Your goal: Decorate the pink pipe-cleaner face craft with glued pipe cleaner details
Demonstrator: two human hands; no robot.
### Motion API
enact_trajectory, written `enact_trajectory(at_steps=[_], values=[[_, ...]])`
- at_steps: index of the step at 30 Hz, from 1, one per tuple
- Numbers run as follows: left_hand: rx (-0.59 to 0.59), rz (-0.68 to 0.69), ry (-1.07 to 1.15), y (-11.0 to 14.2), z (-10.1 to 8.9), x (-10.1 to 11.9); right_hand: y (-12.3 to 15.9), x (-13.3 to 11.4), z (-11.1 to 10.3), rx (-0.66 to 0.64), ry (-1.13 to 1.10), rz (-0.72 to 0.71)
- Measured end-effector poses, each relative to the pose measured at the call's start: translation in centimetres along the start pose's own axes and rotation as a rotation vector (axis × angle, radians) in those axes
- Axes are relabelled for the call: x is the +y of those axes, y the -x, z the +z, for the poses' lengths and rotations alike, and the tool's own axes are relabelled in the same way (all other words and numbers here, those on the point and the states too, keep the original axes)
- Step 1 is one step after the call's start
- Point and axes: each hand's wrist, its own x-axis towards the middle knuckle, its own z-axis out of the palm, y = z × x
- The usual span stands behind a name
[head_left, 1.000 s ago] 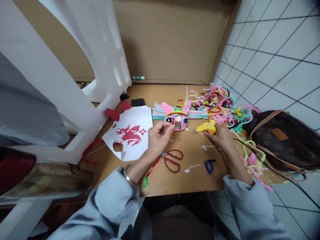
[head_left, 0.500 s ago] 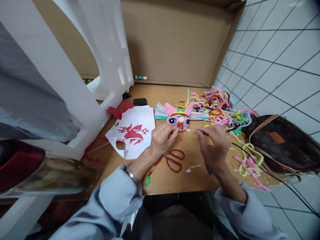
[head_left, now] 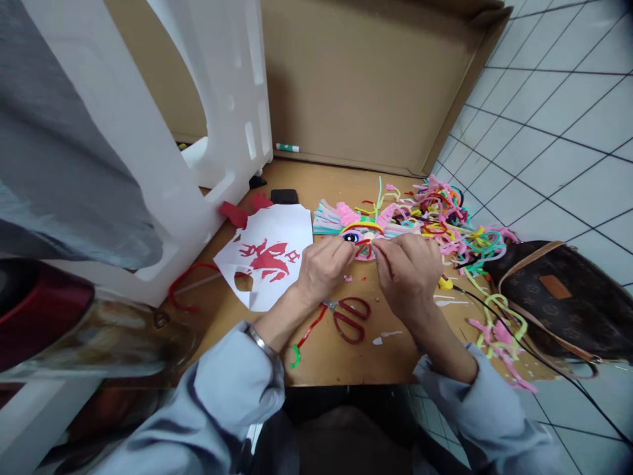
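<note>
A pipe-cleaner animal face (head_left: 366, 229) lies before me, with pink ears, a large round eye and a red mouth. My left hand (head_left: 324, 267) is closed in a pinch at the face's lower left edge; what lies between its fingertips is hidden. My right hand (head_left: 410, 267) pinches close to the mouth from the other side, covering the second eye. Anything in its fingertips is too small to make out. Bundled pastel pipe cleaners (head_left: 326, 218) stick out on both sides of the face. Below the hands rest red-handled scissors (head_left: 352, 320).
White paper (head_left: 270, 257) with red cutouts is at left, a black box (head_left: 283, 196) behind it. Tangled pipe cleaners (head_left: 445, 211) and a brown handbag (head_left: 558, 297) lie right. A black cord (head_left: 524, 349) crosses the table edge. A bottle (head_left: 113, 330) stands far left.
My right hand has come left to the face and now covers its right eye. A small metallic tip seen at its fingers no longer shows. The view has shifted slightly.
</note>
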Motion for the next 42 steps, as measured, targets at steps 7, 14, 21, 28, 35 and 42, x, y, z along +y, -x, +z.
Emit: enact_trajectory(at_steps=[7,14,21,28,35,42], values=[[-0.045,0.001,-0.007,0.0,-0.2,0.0,0.1,0.6,0.8,-0.109,0.099,-0.128],[-0.02,0.011,-0.013,-0.1,-0.1,-0.1,-0.1,1.4,1.4,-0.145,0.088,-0.218],[0.097,-0.213,0.181,-0.6,-0.3,-0.5,0.4,3.5,2.6,-0.153,-0.093,0.013],[0.214,-0.527,0.275,-0.8,-0.6,-1.8,2.7,6.6,4.3,-0.103,-0.501,0.422],[0.155,-0.297,0.269,-0.3,0.0,-1.2,3.2,7.3,4.1,-0.17,-0.646,0.456],[0.119,-0.259,0.197,-0.1,0.1,-1.6,3.3,7.3,4.0,-0.197,-0.536,0.337]])
